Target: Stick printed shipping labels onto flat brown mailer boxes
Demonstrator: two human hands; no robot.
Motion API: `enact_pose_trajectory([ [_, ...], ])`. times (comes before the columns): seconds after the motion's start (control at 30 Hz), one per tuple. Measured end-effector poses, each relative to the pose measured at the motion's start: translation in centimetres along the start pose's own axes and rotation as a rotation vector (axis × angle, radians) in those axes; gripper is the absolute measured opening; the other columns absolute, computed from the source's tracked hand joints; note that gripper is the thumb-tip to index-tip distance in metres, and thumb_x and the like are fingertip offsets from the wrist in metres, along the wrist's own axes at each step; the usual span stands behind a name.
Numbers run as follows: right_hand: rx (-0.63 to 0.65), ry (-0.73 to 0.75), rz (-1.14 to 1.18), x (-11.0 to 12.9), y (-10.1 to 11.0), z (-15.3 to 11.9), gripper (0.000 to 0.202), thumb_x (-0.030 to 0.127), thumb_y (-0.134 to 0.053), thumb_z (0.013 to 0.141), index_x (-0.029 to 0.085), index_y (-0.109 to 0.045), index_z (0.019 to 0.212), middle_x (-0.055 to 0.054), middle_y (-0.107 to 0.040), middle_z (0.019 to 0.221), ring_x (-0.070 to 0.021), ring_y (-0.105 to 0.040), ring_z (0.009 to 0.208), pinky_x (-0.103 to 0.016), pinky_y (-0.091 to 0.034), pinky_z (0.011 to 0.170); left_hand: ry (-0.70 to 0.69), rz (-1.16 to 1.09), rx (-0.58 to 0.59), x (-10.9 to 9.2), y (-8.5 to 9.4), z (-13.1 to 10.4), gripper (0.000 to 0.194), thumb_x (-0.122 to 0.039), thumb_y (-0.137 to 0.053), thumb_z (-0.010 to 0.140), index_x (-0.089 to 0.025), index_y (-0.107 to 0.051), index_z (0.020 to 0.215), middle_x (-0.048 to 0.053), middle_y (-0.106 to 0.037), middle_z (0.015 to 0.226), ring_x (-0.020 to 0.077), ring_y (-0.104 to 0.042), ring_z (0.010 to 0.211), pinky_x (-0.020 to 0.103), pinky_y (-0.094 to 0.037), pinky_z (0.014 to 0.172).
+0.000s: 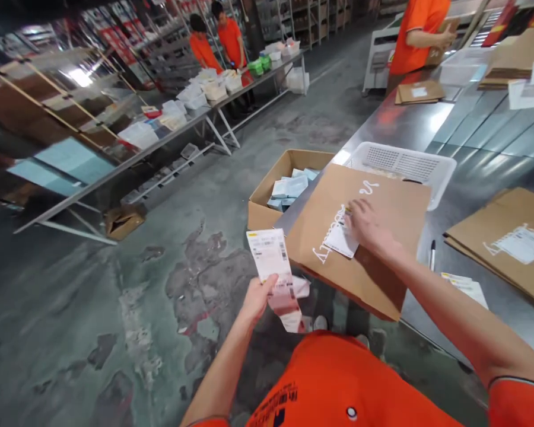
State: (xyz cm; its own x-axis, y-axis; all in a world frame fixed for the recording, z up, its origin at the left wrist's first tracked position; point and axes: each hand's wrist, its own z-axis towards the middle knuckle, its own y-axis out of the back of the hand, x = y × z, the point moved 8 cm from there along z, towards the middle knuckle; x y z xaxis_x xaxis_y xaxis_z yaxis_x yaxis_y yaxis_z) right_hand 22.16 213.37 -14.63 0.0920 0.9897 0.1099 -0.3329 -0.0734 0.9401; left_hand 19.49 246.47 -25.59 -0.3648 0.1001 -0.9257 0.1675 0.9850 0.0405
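Observation:
My left hand (258,298) is closed on a strip of printed shipping labels (269,252), thumb on top, held out beside the table edge. Its lower end hangs toward the floor. My right hand (368,225) rests with its fingers on a white shipping label (340,238) on a flat brown cardboard mailer (389,276). White lettering on the mailer is partly covered by that label and hand. The mailer overhangs the table's near edge and lies partly over a white plastic basket (447,169).
An open carton (260,216) with light blue packets stands left of the metal table (511,160). To the right lie a marker pen (432,255), more labels (467,289) and stacked labelled mailers (507,225). Several people in orange work farther off; a long table (160,142) holds bins.

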Motion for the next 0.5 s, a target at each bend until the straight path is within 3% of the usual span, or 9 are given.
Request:
enact_pose_trajectory([
  [0.13, 0.042, 0.288, 0.101, 7.3, -2.1, -5.4, 0.067, 0.054, -0.047, 0.095, 0.006, -0.051, 0.141, -0.025, -0.045, 0.149, -0.0402, -0.034, 0.143, -0.059, -0.025, 0.116, -0.119, 0.106, -0.004, -3.0, -2.0, 2.2, 0.048, -0.048, -0.078, 0.067, -0.012, -0.079, 0.098, 0.014, -0.077, 0.108, 0.0307, -0.071, 0.107, 0.040, -0.052, 0.099],
  [0.2, 0.075, 0.447, 0.186, 8.4, -2.1, -8.8, 0.062, 0.054, -0.047, 0.095, 0.015, -0.051, 0.143, -0.018, -0.044, 0.153, -0.0350, -0.032, 0.146, -0.055, -0.025, 0.119, -0.128, 0.127, -0.037, -3.4, -1.7, 2.8, 0.046, -0.047, -0.077, 0.069, -0.012, -0.078, 0.099, 0.014, -0.078, 0.107, 0.0309, -0.071, 0.108, 0.041, -0.053, 0.099],
  [0.23, 0.064, 0.424, 0.209, 7.3, -1.6, -10.0, 0.058, 0.051, -0.046, 0.096, 0.018, -0.052, 0.143, -0.016, -0.043, 0.154, -0.0337, -0.031, 0.147, -0.055, -0.026, 0.119, -0.117, 0.139, -0.071, -3.3, -1.2, 3.0, 0.046, -0.047, -0.076, 0.070, -0.011, -0.078, 0.098, 0.014, -0.078, 0.105, 0.0309, -0.071, 0.106, 0.040, -0.054, 0.096],
  [0.27, 0.026, 0.311, 0.214, 5.1, -0.9, -10.8, 0.055, 0.048, -0.046, 0.097, 0.019, -0.052, 0.143, -0.015, -0.041, 0.156, -0.0338, -0.029, 0.148, -0.056, -0.026, 0.119, -0.098, 0.153, -0.096, -3.2, -0.6, 3.2, 0.045, -0.047, -0.075, 0.071, -0.010, -0.078, 0.098, 0.015, -0.078, 0.102, 0.0307, -0.072, 0.103, 0.040, -0.056, 0.093],
  [0.33, -0.092, -0.100, 0.211, -1.8, 1.0, -12.5, 0.056, 0.044, -0.048, 0.096, 0.015, -0.050, 0.144, -0.018, -0.038, 0.156, -0.0368, -0.029, 0.147, -0.059, -0.029, 0.117, -0.064, 0.187, -0.101, -3.1, 0.0, 3.6, 0.045, -0.046, -0.074, 0.071, -0.010, -0.077, 0.098, 0.014, -0.079, 0.099, 0.0299, -0.074, 0.096, 0.039, -0.058, 0.086],
  [0.4, -0.148, -0.518, 0.312, -8.1, 2.1, -15.4, 0.063, 0.043, -0.052, 0.092, 0.010, -0.046, 0.145, -0.024, -0.045, 0.149, -0.0376, -0.043, 0.138, -0.058, -0.039, 0.110, -0.049, 0.230, -0.060, -3.3, -0.2, 3.8, 0.043, -0.044, -0.075, 0.071, -0.010, -0.076, 0.097, 0.013, -0.079, 0.097, 0.0288, -0.074, 0.092, 0.037, -0.059, 0.081],
  [0.43, -0.132, -0.660, 0.427, -10.0, 1.9, -16.9, 0.065, 0.043, -0.053, 0.091, 0.009, -0.045, 0.146, -0.024, -0.051, 0.143, -0.0354, -0.054, 0.127, -0.054, -0.046, 0.104, -0.038, 0.250, -0.031, -3.4, -0.6, 3.7, 0.041, -0.042, -0.075, 0.071, -0.010, -0.076, 0.097, 0.012, -0.079, 0.096, 0.0284, -0.074, 0.091, 0.036, -0.060, 0.080],
  [0.5, -0.067, -0.786, 0.699, -11.1, 0.7, -19.0, 0.061, 0.042, -0.053, 0.090, 0.011, -0.049, 0.142, -0.019, -0.062, 0.128, -0.0273, -0.066, 0.103, -0.046, -0.054, 0.092, -0.003, 0.284, -0.009, -3.7, -1.4, 3.0, 0.034, -0.038, -0.074, 0.072, -0.011, -0.075, 0.094, 0.011, -0.079, 0.091, 0.0279, -0.074, 0.089, 0.036, -0.060, 0.078],
])
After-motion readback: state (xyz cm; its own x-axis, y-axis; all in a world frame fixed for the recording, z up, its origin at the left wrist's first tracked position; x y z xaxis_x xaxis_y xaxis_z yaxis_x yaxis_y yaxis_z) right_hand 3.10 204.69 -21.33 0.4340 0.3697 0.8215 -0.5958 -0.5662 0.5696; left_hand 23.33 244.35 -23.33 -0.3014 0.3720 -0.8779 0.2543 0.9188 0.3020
